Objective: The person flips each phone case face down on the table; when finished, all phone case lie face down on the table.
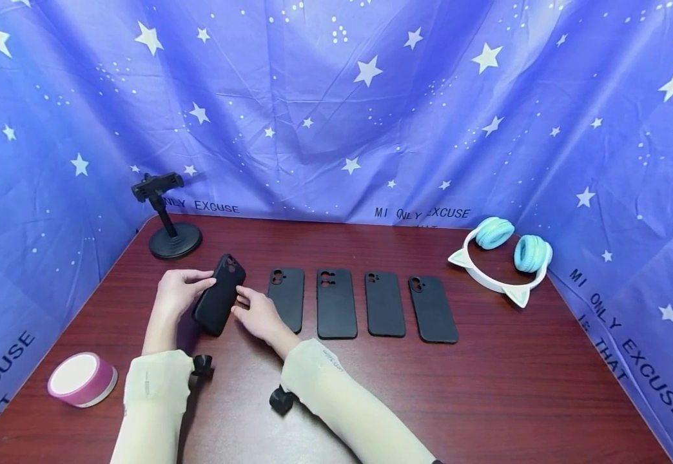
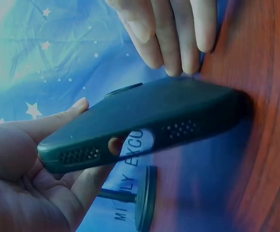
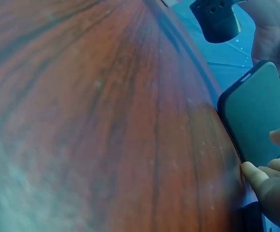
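Note:
My left hand [image 1: 178, 293] grips a black phone case [image 1: 220, 296] near its left edge, thumb on the back and fingers underneath. The case is tilted, its camera cutout at the far end. In the left wrist view its bottom end [image 2: 130, 147] shows speaker holes and a port opening through which the background is seen. My right hand [image 1: 258, 314] touches the right edge of the case with extended fingers [image 2: 171, 53]. Right of it lie several more black phone cases in a row, the nearest case [image 1: 288, 299] partly behind my right hand.
A black phone stand [image 1: 175, 240] stands at the back left. Near the left edge sits a pink and white round object [image 1: 83, 379]. Cat-ear headphones [image 1: 490, 283] lie at the back right. A starry blue curtain [image 1: 313, 129] borders the dark red table [image 1: 516, 386].

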{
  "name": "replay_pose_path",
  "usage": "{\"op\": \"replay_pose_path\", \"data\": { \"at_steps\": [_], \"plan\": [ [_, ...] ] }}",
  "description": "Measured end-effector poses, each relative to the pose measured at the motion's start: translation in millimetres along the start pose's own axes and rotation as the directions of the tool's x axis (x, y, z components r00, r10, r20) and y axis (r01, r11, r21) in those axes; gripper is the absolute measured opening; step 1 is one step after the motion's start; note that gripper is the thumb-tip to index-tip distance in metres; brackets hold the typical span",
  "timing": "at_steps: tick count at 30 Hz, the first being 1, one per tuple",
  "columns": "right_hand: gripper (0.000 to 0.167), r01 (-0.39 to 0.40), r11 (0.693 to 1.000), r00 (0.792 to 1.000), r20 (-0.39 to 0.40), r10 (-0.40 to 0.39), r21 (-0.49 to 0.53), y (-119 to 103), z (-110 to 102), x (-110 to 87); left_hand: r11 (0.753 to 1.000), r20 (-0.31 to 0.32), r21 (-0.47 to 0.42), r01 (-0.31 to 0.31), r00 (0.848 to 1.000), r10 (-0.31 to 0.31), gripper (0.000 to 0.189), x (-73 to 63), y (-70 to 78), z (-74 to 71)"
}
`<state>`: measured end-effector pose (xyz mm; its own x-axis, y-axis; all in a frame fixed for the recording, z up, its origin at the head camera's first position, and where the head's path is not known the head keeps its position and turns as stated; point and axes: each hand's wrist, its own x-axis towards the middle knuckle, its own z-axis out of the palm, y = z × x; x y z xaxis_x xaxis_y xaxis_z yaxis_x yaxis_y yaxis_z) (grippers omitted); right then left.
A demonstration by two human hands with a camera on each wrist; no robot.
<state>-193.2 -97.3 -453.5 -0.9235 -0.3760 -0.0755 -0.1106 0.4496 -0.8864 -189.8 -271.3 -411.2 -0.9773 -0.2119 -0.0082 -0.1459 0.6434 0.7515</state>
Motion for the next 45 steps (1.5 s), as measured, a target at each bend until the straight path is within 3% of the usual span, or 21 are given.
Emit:
{"op": "replay_pose_path", "data": {
  "at_steps": [7,13,18,25,30,45],
  "plan": [
    [0.052,0.006,0.992,1.0,-0.016,-0.008,-0.123,-1.1,-0.6,-0.5,0.999,0.036,0.004,0.037,0.999,-0.038,0.036,1.4,-4.2,-0.9],
    [0.065,0.041,0.967,0.999,0.005,-0.041,-0.253,0.0,-3.1,0.3,0.997,0.071,0.069,0.037,0.997,-0.042,0.035,0.1,-6.2,1.0],
    [0.071,0.061,0.939,0.998,0.022,-0.057,-0.338,0.6,-9.7,1.9,0.987,0.143,0.159,-0.034,0.99,0.011,0.037,-0.6,-9.9,3.0],
    [0.071,0.108,0.87,0.994,0.054,-0.093,-0.481,-0.1,-18.2,5.2,0.968,0.257,0.22,-0.123,0.964,0.065,0.046,-0.1,-12.2,2.4],
    [0.072,0.144,0.84,0.989,0.109,-0.102,-0.523,-0.1,-22.7,7.9,0.953,0.301,0.257,-0.157,0.951,0.075,0.049,-0.6,-12.1,3.9],
    [0.071,0.115,0.825,0.988,0.151,-0.036,-0.554,-0.1,-35.5,9.8,0.941,0.344,0.281,-0.188,0.935,0.085,0.049,2.6,-3.5,16.3]
  ]
}}
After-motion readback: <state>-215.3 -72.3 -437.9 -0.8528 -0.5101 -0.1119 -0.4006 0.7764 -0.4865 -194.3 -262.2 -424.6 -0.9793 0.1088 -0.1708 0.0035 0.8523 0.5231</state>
